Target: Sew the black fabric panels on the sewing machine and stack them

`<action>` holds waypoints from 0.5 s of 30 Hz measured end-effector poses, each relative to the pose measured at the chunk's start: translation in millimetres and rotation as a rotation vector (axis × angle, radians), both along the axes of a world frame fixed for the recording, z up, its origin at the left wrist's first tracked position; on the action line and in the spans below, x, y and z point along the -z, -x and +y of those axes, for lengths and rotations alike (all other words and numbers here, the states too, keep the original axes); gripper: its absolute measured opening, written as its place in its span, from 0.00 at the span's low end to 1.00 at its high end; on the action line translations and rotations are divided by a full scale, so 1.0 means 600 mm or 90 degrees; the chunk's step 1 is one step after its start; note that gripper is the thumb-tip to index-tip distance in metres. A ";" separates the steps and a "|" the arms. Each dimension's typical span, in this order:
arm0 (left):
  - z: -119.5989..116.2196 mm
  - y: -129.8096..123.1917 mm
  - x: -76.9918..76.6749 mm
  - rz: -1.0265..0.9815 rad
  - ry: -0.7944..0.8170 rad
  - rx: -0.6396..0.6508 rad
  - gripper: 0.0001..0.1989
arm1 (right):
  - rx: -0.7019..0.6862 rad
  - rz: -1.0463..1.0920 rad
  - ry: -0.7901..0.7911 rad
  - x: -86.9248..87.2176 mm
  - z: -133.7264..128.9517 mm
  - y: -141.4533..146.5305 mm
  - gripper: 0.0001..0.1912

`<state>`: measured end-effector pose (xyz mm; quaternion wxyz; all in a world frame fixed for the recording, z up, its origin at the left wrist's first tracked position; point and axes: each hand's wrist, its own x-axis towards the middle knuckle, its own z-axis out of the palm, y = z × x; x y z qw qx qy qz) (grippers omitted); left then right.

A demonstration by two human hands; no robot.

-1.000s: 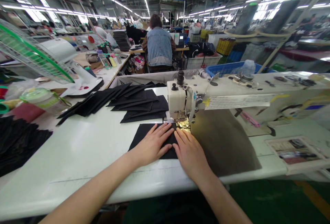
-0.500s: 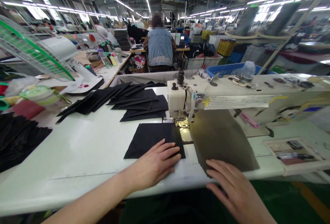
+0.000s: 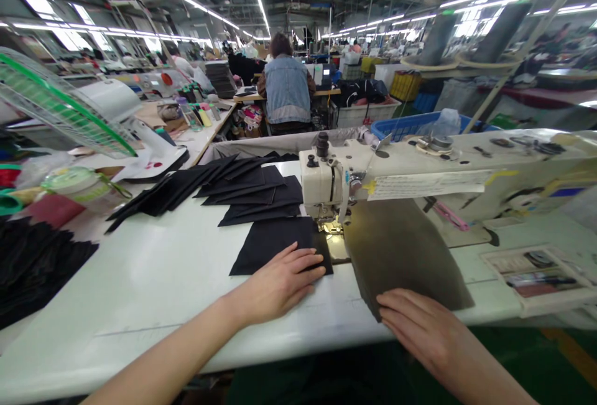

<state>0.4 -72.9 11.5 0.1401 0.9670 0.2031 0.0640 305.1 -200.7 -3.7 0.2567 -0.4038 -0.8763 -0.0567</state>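
A black fabric piece [image 3: 273,243] lies flat on the pale table, its right edge by the lit needle area of a sewing machine [image 3: 321,181]. My left hand [image 3: 284,280] rests palm down on its lower right part, fingers stretched out. To the right of the needle, a stack of olive-grey sheets [image 3: 405,256] lies under the machine arm. My right hand [image 3: 420,321] touches the near left corner of that stack with fingertips close together; whether it pinches a sheet is unclear. Black pieces [image 3: 256,187] lie overlapped behind the left hand.
A dark fabric pile [image 3: 41,262] and a fan [image 3: 149,150] stand at the left. A tray of small tools [image 3: 541,277] is set in the table at right. Behind the machine is a blue basket [image 3: 396,128]; a person [image 3: 286,91] sits further back.
The black piece under my left hand has moved slightly away from the front edge, toward the needle. The fingers of my right hand have drawn together at the olive-grey stack's corner.
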 end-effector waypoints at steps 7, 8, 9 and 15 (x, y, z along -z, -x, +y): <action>0.024 -0.003 0.001 -0.002 -0.025 -0.004 0.19 | 0.041 0.023 0.032 -0.005 0.014 0.020 0.14; 0.027 -0.004 0.001 -0.005 -0.026 -0.005 0.19 | 0.054 0.050 0.051 -0.008 0.016 0.020 0.13; 0.030 -0.004 0.000 -0.008 -0.026 -0.006 0.19 | 0.071 0.081 0.062 -0.010 0.017 0.018 0.12; 0.049 -0.007 0.001 -0.009 -0.035 -0.015 0.19 | 0.330 0.268 -0.055 -0.027 0.006 -0.016 0.05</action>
